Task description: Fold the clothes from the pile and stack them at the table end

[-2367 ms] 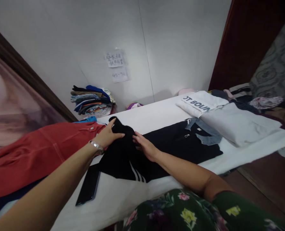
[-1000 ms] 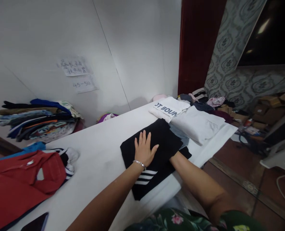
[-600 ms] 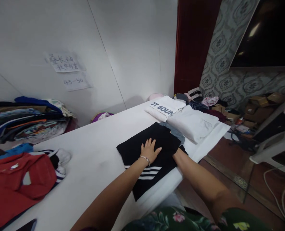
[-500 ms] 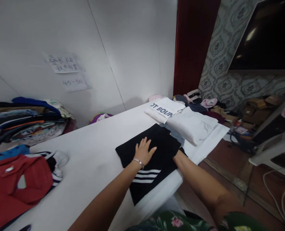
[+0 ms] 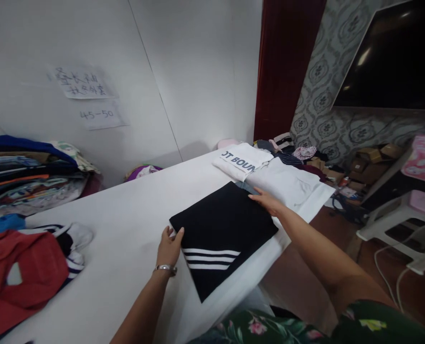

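Observation:
A folded black garment (image 5: 219, 215) with three white stripes lies flat on the white table (image 5: 126, 239). My left hand (image 5: 169, 246), a silver bracelet at its wrist, grips the garment's left edge with the thumb on top. At the far right edge, my right hand (image 5: 267, 201) closes on the cloth, its fingertips partly hidden. Just beyond it rest a white garment with dark lettering (image 5: 239, 162) and a folded light grey garment (image 5: 287, 179). A bit of grey-blue cloth shows between them and the black garment.
Left on the table lies a red garment (image 5: 26, 277) with striped and blue cloth. Behind it rises a stack of folded clothes (image 5: 36, 174). Paper signs (image 5: 85, 88) hang on the wall. A plastic stool (image 5: 409, 220) and cardboard boxes (image 5: 373, 162) stand right.
My left hand has moved from the garment's middle to its left edge. My right hand has come out from under the right side to the far right edge. The garment now lies squarer.

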Demonstrator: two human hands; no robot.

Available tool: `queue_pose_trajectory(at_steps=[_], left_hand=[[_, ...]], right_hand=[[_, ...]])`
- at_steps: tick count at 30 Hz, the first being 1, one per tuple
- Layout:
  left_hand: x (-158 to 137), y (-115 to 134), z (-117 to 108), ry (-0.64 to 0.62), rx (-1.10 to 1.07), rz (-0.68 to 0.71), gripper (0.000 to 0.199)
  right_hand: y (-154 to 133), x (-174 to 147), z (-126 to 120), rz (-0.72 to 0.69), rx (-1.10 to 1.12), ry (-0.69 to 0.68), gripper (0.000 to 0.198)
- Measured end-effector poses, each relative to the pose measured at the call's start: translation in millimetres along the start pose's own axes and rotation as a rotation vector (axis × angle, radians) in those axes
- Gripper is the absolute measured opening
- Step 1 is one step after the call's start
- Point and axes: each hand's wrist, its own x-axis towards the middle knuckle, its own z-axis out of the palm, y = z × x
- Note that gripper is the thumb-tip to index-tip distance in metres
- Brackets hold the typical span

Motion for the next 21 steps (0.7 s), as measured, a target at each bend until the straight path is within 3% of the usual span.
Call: queue_pose_trajectory(at_steps=[2, 4, 7, 10, 16, 18, 21], left_hand=[[-0.4, 9.5, -0.5, -0.041, -0.094, -0.12, 0.074], [1.0, 17.9, 2.6, -0.104, -0.169, -0.175, 0.069], [4.7, 27.5, 10.2, -0.161, -0.264, -0.124, 0.044], [10.5, 36.1, 5.5, -0.106, -0.305, -0.042, 0.036], [30.8, 28.5, -67.3, 0.035, -0.3, 0.03, 0.041], [33.1, 12.6, -88.4, 0.057, -0.256, -0.054, 0.041], [29.2, -15.6, -101.8, 0.064, -0.246, -0.207, 0.041]], right_hand=[[-0.8, 2.7, 1.7, -0.002, -0.073, -0.02, 0.092], [0.3, 4.8, 4.7, -0.022, -0.151, -0.037, 0.084], [2.6, 5.2, 9.3, -0.064, -0.239, -0.009, 0.064], [3.5, -1.1, 16.9, -0.113, -0.204, 0.05, 0.061], [17.3, -28.5, 70.6, -0.161, 0.098, -0.167, 0.068], [26.6, -34.4, 93.4, -0.177, 0.11, -0.219, 0.069], [36.3, -36.8, 115.5, -0.184, 0.025, -0.27, 0.064]])
